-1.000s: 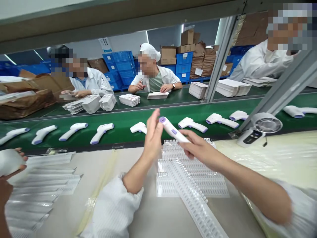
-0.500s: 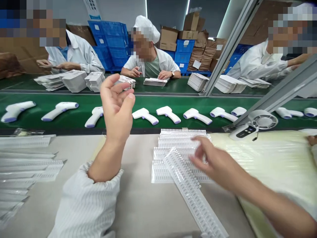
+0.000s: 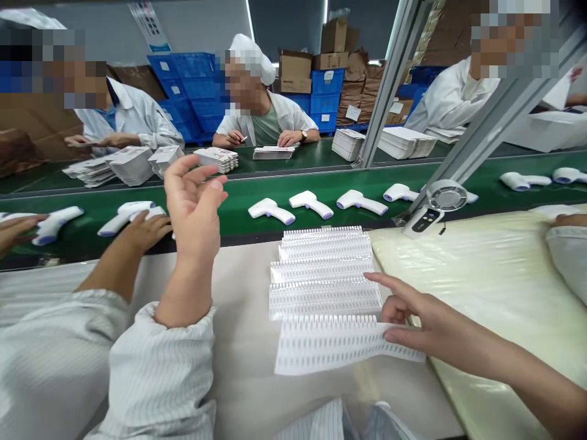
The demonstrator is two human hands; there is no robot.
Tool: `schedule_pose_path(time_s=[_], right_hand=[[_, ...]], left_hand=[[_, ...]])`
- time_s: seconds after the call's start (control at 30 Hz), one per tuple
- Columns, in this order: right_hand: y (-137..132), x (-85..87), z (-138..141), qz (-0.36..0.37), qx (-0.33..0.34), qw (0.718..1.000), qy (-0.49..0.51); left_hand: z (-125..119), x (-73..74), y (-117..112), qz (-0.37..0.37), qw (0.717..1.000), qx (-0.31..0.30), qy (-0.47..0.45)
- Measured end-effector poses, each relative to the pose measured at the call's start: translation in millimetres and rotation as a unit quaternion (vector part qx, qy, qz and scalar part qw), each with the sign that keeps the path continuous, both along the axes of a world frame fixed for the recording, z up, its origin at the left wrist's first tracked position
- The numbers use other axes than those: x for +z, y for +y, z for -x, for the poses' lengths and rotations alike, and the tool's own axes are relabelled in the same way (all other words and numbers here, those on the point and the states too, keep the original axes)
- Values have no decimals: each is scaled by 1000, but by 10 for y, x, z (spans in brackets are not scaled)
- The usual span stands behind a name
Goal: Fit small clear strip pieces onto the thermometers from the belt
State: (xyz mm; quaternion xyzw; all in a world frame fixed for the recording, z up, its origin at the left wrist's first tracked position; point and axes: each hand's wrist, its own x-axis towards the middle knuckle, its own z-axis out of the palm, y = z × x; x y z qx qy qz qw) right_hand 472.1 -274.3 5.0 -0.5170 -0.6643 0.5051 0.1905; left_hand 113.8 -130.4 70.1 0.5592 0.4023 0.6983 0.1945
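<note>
My left hand (image 3: 192,205) is raised above the bench with its fingers spread and nothing in it. My right hand (image 3: 415,324) rests low at the right, index finger stretched out, thumb and curled fingers pinching the right end of a white ribbed sheet (image 3: 325,345) that lies flat in front of me. Just beyond it, several similar sheets (image 3: 321,269) overlap in a stack. White and purple thermometer guns (image 3: 270,211) lie in a row on the green conveyor belt (image 3: 321,180) behind.
A co-worker's arm (image 3: 114,260) reaches from the left toward a thermometer on the belt. A small desk fan (image 3: 435,205) stands against a slanted metal post. A yellowish plastic-covered pad (image 3: 472,275) fills the right. Across the belt, people sit with stacks of flat cartons (image 3: 132,165).
My right hand no longer holds a thermometer; it has dropped to the bench and taken the sheet, which now lies level instead of slanted. My left hand stays raised. A co-worker's arm has reached in.
</note>
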Motion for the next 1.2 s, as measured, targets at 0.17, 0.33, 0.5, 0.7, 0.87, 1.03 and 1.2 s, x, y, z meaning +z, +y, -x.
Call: schedule_pose_path(time_s=[0.17, 0.33, 0.5, 0.7, 0.87, 1.03, 1.2], right_hand=[[122, -364, -2, -80, 44, 990, -111], [95, -433, -43, -259, 20, 959, -117], [90, 52, 61, -202, -6, 962, -182], [210, 213, 246, -73, 21, 978, -196], [325, 81, 334, -64, 54, 978, -193], [397, 38, 434, -66, 85, 976, -187], [305, 34, 361, -57, 88, 985, -139]], left_hand=[[387, -370, 197, 165, 964, 130, 160], [742, -785, 549, 273, 898, 223, 262], [831, -691, 949, 347, 842, 200, 362], [810, -397, 1285, 364, 842, 83, 390], [281, -242, 952, 260, 912, 58, 313], [-413, -182, 283, 253, 953, -121, 117], [-834, -210, -243, 286, 913, -286, -54]])
